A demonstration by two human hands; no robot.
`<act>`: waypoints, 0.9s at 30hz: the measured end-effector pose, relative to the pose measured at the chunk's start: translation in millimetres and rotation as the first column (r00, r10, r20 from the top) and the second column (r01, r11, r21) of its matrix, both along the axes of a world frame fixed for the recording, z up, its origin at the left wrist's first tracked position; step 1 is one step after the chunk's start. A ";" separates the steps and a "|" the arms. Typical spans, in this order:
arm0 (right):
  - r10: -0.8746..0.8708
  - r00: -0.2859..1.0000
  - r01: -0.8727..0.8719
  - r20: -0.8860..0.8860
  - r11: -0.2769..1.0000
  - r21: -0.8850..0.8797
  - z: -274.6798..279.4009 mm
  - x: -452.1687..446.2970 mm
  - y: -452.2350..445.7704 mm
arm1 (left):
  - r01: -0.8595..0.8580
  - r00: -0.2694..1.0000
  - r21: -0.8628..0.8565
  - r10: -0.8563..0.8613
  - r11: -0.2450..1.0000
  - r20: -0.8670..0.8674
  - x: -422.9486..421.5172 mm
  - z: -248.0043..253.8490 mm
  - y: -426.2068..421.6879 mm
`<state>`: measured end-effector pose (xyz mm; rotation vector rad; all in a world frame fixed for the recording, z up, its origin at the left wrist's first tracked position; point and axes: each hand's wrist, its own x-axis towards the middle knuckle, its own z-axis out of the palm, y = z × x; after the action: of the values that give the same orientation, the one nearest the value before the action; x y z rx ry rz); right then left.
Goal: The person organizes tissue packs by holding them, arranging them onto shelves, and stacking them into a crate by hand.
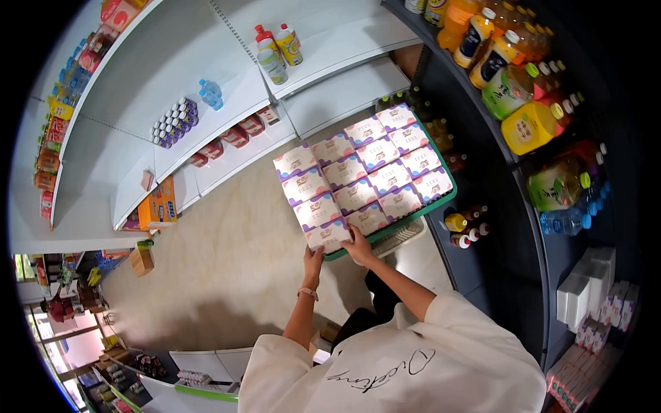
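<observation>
Rows of white printed packs (pixel 379 153) with purple, pink and blue patterns fill a green crate (pixel 441 201); their contents cannot be made out. At the crate's near left corner is one such white pack (pixel 328 235). My left hand (pixel 313 264) is closed at its near edge, with the fingertips partly hidden under it. My right hand (pixel 359 248) grips the same pack at its right end, thumb along the side. Whether the pack still rests on the one below cannot be told.
White shelves (pixel 200 58) curve along the far left, holding a few bottles (pixel 279 51) and a group of small purple-and-white bottles (pixel 173 122). Dark shelves (pixel 496 227) with drink bottles (pixel 509 89) stand close on the right. An orange carton (pixel 158 204) sits by the left shelves.
</observation>
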<state>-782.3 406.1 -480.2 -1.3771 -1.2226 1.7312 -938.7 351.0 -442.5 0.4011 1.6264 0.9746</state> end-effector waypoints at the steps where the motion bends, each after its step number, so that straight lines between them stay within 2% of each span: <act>1: 0.002 0.997 -0.005 -0.073 0.999 -0.035 7.4 3.4 0.6 | 0.016 1.000 -0.007 -0.016 1.000 0.023 -1.9 0.5 -0.5; 3: 0.002 0.976 -0.023 -0.216 0.995 -0.096 16.3 13.3 -3.0 | 0.068 0.998 0.012 -0.068 0.998 -0.016 -2.3 4.5 -4.1; 4: 0.053 0.992 -0.053 -0.117 0.999 0.003 17.8 17.3 -7.1 | 0.094 0.995 0.022 -0.093 0.995 -0.034 -1.0 8.0 -6.4; 6: 0.120 0.987 -0.138 0.104 0.972 0.189 26.4 28.8 -17.2 | 0.000 0.997 -0.045 -0.004 0.999 -0.075 3.2 10.4 -15.7; 7: 0.103 0.992 -0.111 0.071 0.985 0.129 33.8 37.2 -25.3 | -0.046 0.995 -0.077 0.038 0.996 -0.096 5.6 9.4 -23.2; 9: 0.053 0.999 -0.053 0.002 0.999 0.012 53.3 57.7 -47.5 | -0.114 0.973 -0.031 0.105 0.993 -0.207 12.9 2.3 -46.1; 10: 0.033 0.999 -0.034 -0.042 0.999 -0.029 17.8 69.0 -58.0 | -0.139 0.956 0.000 0.134 0.990 -0.262 14.3 -5.8 -58.9; 12: -0.040 0.998 0.037 -0.041 0.996 -0.084 34.2 99.2 -91.4 | -0.109 0.949 -0.003 0.103 0.994 -0.299 13.7 -47.2 -98.3; 14: -0.094 0.995 0.090 -0.033 0.990 -0.106 56.0 135.4 -140.6 | 0.016 0.973 -0.137 -0.047 0.990 -0.228 22.9 -50.8 -142.3; 15: -0.110 0.993 0.107 -0.029 0.990 -0.094 63.6 154.4 -167.9 | 0.057 0.960 -0.126 -0.089 0.990 -0.266 30.4 -56.4 -169.2; 17: -0.152 0.985 0.158 0.078 0.985 -0.076 40.5 189.1 -226.7 | 0.138 0.925 -0.094 -0.162 0.986 -0.343 52.4 -71.9 -218.3; 18: -0.141 0.964 0.163 0.227 0.983 -0.082 27.5 206.4 -259.9 | 0.168 0.897 -0.210 -0.237 0.963 -0.373 66.1 -79.0 -237.4; 19: -0.128 0.920 0.174 0.370 0.980 -0.094 21.4 224.2 -285.6 | 0.272 0.885 -0.237 -0.339 0.933 -0.320 77.7 -96.1 -250.9; 21: -0.181 0.874 0.241 0.451 0.967 -0.079 28.7 262.9 -329.0 | 0.479 0.813 -0.294 -0.544 0.827 -0.207 101.7 -129.7 -274.7; 22: -0.201 0.843 0.276 0.499 0.958 -0.080 35.7 284.2 -355.7 | 0.682 0.718 -0.046 -0.680 0.730 -0.148 111.6 -85.0 -280.7; 23: -0.249 0.810 0.312 0.532 0.950 -0.031 58.3 308.7 -379.6 | 0.755 0.595 -0.116 -0.749 0.645 -0.292 139.0 -45.9 -277.2; 24: -0.291 0.774 0.339 0.562 0.941 0.020 115.7 324.5 -389.5 | 0.805 0.448 -0.191 -0.787 0.561 -0.425 167.3 -11.5 -272.0; 25: -0.332 0.742 0.358 0.582 0.931 0.074 170.6 339.4 -397.2 | 0.845 0.485 0.037 -0.735 0.534 -0.474 190.3 26.0 -264.2; 27: -0.447 0.616 0.421 0.649 0.883 0.209 254.3 367.8 -419.1 | 0.904 0.422 0.197 -0.724 0.379 -0.546 228.2 84.8 -254.7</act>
<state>-414.5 -13.0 -225.9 -2.1866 -1.1082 0.8501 -710.5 96.3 -357.7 1.6955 1.1660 0.4447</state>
